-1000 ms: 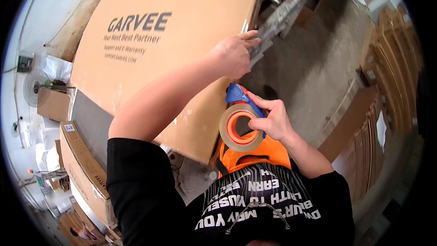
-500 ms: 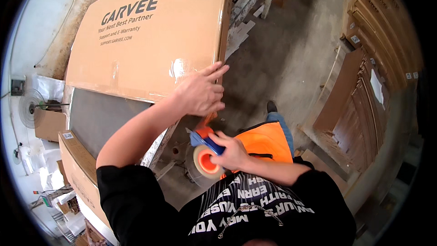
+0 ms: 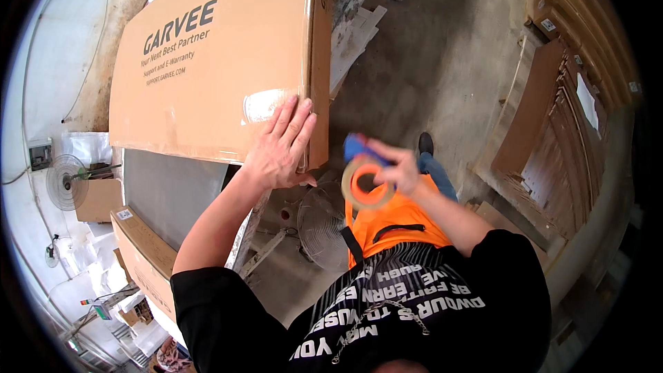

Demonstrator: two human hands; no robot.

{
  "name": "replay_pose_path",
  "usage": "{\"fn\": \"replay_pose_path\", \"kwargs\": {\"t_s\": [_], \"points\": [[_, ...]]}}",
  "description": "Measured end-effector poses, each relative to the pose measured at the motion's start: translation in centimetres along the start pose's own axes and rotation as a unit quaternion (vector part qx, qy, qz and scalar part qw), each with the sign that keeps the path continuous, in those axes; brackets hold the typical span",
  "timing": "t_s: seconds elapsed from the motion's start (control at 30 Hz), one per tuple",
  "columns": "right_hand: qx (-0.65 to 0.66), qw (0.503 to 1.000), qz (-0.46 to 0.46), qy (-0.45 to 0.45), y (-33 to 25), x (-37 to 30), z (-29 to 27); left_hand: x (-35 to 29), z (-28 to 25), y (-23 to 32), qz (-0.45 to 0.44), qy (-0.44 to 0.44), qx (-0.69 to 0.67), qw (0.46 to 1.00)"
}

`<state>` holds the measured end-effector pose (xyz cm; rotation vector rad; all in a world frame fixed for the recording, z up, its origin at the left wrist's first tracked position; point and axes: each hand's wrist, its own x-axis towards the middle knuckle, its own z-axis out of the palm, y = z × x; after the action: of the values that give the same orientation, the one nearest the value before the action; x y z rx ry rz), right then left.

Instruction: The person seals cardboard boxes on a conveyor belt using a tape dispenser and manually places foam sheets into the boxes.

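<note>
A large brown cardboard box point(image 3: 207, 83) lies on a grey-topped table point(image 3: 173, 183), one corner toward me. My left hand point(image 3: 280, 148) rests on it near that corner, its fingers stretched out and slightly spread, beside a shiny strip of clear tape point(image 3: 266, 106). To the right of the corner, apart from the box, my right hand point(image 3: 399, 171) grips a tape dispenser point(image 3: 353, 146). It has a blue body, and its roll of tape has an orange core. Motion blurs the dispenser, so any loose tape end cannot be made out.
Another cardboard box point(image 3: 148, 252) sits at the near left. A floor fan point(image 3: 323, 224) stands below the table's edge, and a second fan point(image 3: 67, 181) is at the far left. Stacked brown panels point(image 3: 552, 145) and long cartons point(image 3: 587, 21) line the right side.
My right hand has moved right and upward with the tape dispenser, away from the box's corner. My left hand has shifted from the box's edge to lie flatter on its top.
</note>
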<state>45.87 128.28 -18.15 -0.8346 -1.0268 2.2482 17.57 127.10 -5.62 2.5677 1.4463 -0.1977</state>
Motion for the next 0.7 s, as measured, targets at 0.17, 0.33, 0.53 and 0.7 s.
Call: {"fn": "replay_pose_path", "kwargs": {"t_s": [0.17,0.33,0.53,0.7], "points": [[-0.207,0.968,-0.140,-0.038,-2.7,3.4,2.8,0.3,0.6,-0.3,0.019,0.054,0.002,0.998],[-0.182,0.977,-0.095,0.048,2.5,-1.2,6.5,0.1,0.5,-0.4,0.030,0.066,0.025,0.997],[-0.277,0.960,-0.046,-0.003,4.4,-4.6,6.5,-0.5,0.7,-0.5,0.032,0.056,0.045,0.997],[-0.349,0.936,-0.030,-0.035,4.9,-1.8,11.0,-0.7,0.8,-0.1,0.026,0.059,0.046,0.997]]}}
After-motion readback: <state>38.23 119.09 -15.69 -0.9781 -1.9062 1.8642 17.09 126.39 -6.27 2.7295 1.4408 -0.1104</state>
